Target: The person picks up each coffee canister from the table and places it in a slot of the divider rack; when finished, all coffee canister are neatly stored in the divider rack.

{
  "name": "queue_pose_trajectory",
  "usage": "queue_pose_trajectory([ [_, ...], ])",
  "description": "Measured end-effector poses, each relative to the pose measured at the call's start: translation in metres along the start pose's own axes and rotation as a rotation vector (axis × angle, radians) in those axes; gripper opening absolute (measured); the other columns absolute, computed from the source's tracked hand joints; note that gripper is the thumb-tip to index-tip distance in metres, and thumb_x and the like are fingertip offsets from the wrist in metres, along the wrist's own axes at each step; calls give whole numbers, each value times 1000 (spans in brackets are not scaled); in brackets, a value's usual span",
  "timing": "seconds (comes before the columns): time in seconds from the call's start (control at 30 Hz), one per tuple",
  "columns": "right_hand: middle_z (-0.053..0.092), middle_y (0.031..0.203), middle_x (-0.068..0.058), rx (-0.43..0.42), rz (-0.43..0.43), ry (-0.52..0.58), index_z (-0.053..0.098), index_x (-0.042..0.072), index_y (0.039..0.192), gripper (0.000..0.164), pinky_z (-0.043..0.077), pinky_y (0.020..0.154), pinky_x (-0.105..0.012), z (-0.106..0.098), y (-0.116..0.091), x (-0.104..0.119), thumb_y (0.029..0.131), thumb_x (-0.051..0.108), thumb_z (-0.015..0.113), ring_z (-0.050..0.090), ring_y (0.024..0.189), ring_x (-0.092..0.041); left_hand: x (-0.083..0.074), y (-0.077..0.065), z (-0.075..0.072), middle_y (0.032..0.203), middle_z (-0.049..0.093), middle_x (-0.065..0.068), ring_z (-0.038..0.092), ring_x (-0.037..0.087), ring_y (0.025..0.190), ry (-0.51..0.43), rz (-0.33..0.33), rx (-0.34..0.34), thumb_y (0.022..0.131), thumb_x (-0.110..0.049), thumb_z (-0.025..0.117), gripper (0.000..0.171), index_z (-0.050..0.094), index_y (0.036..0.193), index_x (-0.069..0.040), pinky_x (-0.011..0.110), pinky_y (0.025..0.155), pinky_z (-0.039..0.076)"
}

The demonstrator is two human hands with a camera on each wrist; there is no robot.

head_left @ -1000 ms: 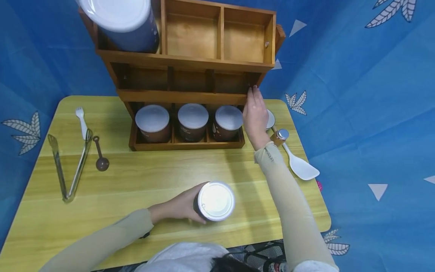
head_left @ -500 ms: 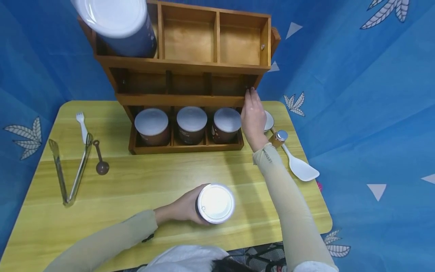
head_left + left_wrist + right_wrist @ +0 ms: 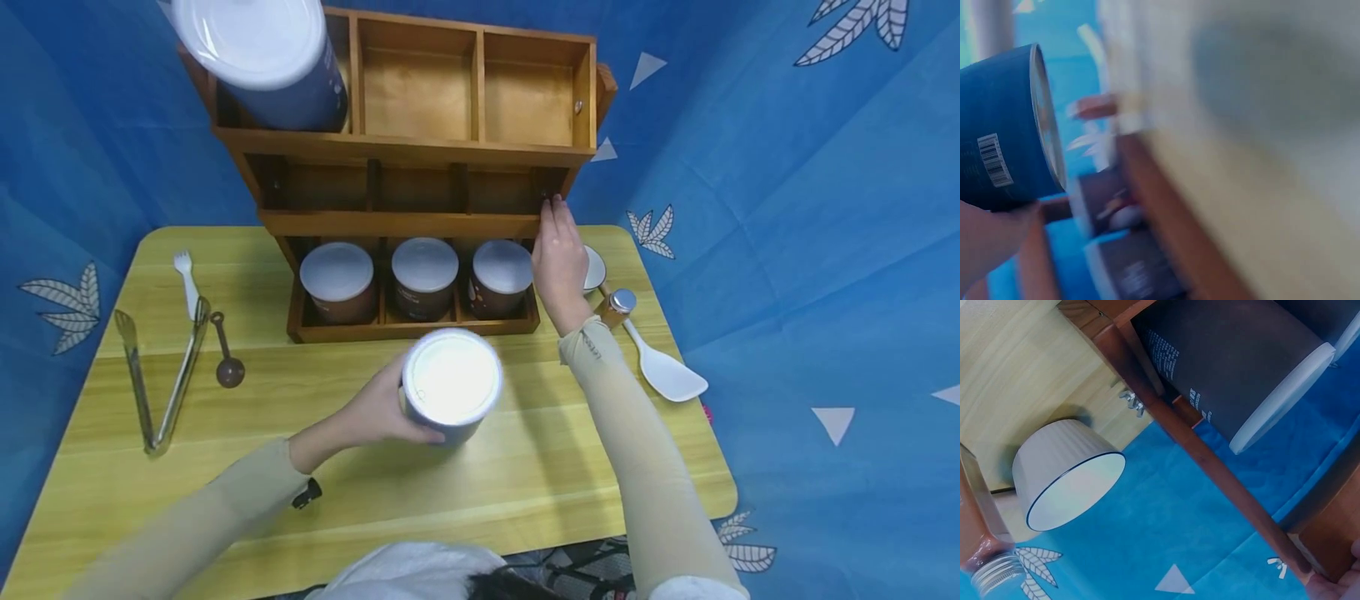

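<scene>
My left hand (image 3: 378, 408) grips a blue canister (image 3: 997, 137) with a white lid from its left side, raised over the table in front of the wooden rack (image 3: 420, 223). The left wrist view shows its barcode and metal bottom rim. My right hand (image 3: 560, 262) holds the right end of the rack's middle tier; in the right wrist view only its fingertips (image 3: 1325, 589) show at the corner. Brown lidded canisters (image 3: 343, 304) fill the three bottom compartments. A large blue canister (image 3: 288, 100) stands in the top left compartment.
Tongs (image 3: 176, 379), a white fork (image 3: 186, 279) and a brown scoop (image 3: 229, 372) lie on the left. Right of the rack are a white cup (image 3: 1072, 462), a small silver-capped jar (image 3: 617, 307) and a white spatula (image 3: 667, 371). Blue cloth (image 3: 787, 275) hangs behind the table.
My left hand has lifted the blue canister up and forward toward the rack, so it appears larger. My right hand keeps its place at the rack's right end.
</scene>
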State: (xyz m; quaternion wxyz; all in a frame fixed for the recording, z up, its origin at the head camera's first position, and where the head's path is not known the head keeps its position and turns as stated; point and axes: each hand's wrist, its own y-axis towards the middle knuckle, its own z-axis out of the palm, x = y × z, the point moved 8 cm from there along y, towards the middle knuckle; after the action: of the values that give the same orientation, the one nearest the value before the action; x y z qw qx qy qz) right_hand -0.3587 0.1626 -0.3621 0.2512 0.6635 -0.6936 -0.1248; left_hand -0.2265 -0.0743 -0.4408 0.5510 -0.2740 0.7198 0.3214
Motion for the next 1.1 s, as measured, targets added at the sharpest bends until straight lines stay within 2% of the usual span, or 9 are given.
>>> queue_pose_trajectory([
  [0.17, 50, 148, -16, -8, -5, -5, 52, 0, 140, 39, 47, 109, -41, -1, 0, -2, 104, 10, 41, 49, 137, -29, -62, 21, -43, 147, 47, 10, 45, 28, 136, 57, 89, -73, 57, -4, 92, 112, 32, 151, -16, 54, 116, 35],
  [0.27, 51, 147, -16, -17, -11, -2, 52, 0, 140, 39, 47, 109, -41, -1, 1, -3, 104, 10, 42, 49, 137, -29, -100, 36, -69, 146, 47, 10, 47, 25, 134, 48, 135, -118, 60, 2, 89, 108, 33, 150, -16, 52, 114, 38],
  [0.43, 50, 149, -16, 7, -9, -5, 50, 1, 142, 40, 46, 111, -40, -1, 1, -4, 104, 11, 41, 48, 138, -29, -158, 57, -108, 144, 48, 9, 47, 22, 132, -60, 221, -230, 63, 3, 86, 101, 36, 149, -15, 46, 115, 36],
  [0.53, 49, 149, -16, 20, -12, -17, 50, 1, 142, 40, 45, 111, -39, 0, 1, -3, 104, 11, 41, 48, 138, -29, -186, 66, -125, 144, 47, 7, 45, 22, 133, -112, 250, -316, 64, 0, 85, 98, 37, 147, -16, 45, 117, 33],
  [0.6, 50, 148, -16, 7, -20, -16, 51, 0, 141, 40, 46, 111, -39, -2, 1, -1, 104, 12, 40, 49, 137, -29, -201, 76, -136, 144, 47, 6, 44, 22, 134, -104, 261, -380, 64, -3, 85, 96, 37, 146, -15, 43, 118, 33],
  [0.77, 52, 146, -17, -50, -44, -6, 53, -1, 139, 39, 47, 109, -40, -5, 0, -1, 102, 9, 43, 51, 136, -29, -226, 107, -155, 146, 46, 3, 42, 16, 136, 65, 311, -531, 65, -9, 85, 99, 31, 148, -10, 31, 118, 32],
  [0.83, 52, 146, -17, -63, -49, -4, 53, -1, 139, 39, 49, 107, -41, -4, -1, -1, 101, 6, 45, 51, 136, -30, -231, 119, -158, 145, 46, 6, 42, 15, 136, 139, 381, -569, 67, -10, 84, 99, 29, 148, -5, 28, 117, 32],
  [1.0, 52, 146, -17, -66, -56, 3, 52, 0, 139, 41, 51, 104, -43, -5, -4, 1, 99, 4, 49, 52, 134, -31, -237, 144, -159, 143, 47, 13, 44, 14, 135, 261, 541, -622, 70, -15, 85, 97, 27, 145, 6, 23, 117, 30],
  [1.1, 52, 146, -18, -63, -54, 4, 52, -1, 140, 41, 51, 104, -43, -7, -5, 2, 99, 5, 49, 52, 134, -31, -235, 156, -159, 145, 45, 14, 43, 11, 135, 293, 549, -661, 70, -18, 86, 98, 27, 144, 7, 19, 117, 28],
])
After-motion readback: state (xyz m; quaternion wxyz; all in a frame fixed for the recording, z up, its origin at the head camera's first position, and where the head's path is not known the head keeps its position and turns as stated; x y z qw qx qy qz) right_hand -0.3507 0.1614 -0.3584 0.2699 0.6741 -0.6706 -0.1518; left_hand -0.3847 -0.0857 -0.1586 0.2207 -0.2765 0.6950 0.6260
